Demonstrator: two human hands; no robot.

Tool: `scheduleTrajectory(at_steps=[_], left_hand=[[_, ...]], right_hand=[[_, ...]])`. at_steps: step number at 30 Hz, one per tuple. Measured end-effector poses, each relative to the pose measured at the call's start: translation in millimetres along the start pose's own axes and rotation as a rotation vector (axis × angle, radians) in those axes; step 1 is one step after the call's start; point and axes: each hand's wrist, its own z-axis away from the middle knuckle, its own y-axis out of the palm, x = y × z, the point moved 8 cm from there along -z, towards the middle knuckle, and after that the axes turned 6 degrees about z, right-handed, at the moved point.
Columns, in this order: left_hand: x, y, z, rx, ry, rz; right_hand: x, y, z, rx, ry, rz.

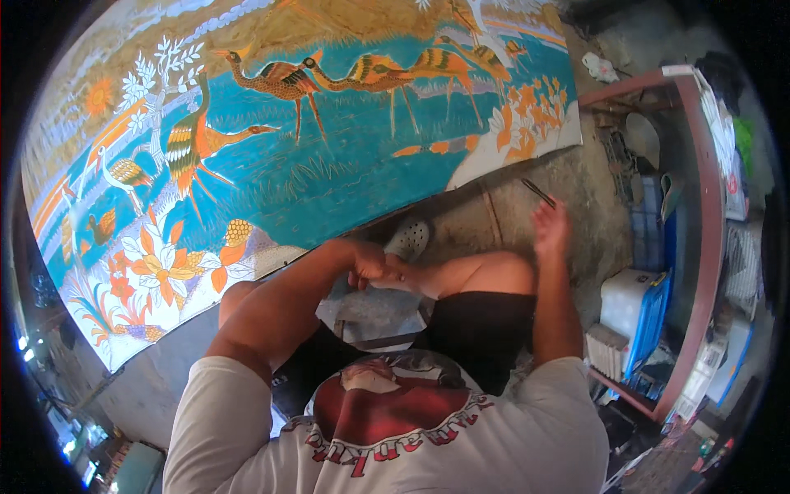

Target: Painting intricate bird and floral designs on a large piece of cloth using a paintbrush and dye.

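My right hand (550, 229) is raised over the floor, right of the painting, with its fingers closed around a slim dark paintbrush (538, 192). The brush points up and to the left, apart from the canvas; its tip is too small to make out. My left hand (374, 265) rests low over my crossed leg with curled fingers; whatever may be in them is hidden. In front of me stretches a large painted canvas (329, 177) with long-legged birds, teal water, orange flowers and a white tree. Several leaves, flowers and parts of birds on it are white.
A reddish-brown frame (695, 148) stands at the right, with a white and blue plastic container (629, 309) inside it. A grey clog (409, 237) is on my foot by the canvas's lower edge. Assorted items crowd the far right, and a green-grey object (138, 469) lies lower left.
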Motion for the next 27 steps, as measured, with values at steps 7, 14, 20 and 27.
scheduleTrajectory(at_steps=[7, 14, 20, 27], left_hand=[[39, 13, -24, -0.087, -0.22, -0.021], [67, 24, -14, -0.188, 0.009, -0.057], [52, -7, 56, -0.453, 0.057, 0.02], [41, -2, 168, -0.742, 0.032, -0.178]], right_hand=[[-57, -340, 60, -0.546, 0.15, 0.18], [-175, -500, 136, -0.079, 0.213, 0.57], [-173, -491, 206, -0.64, 0.352, 0.368], [-221, -470, 184, -0.537, 0.311, 0.128]])
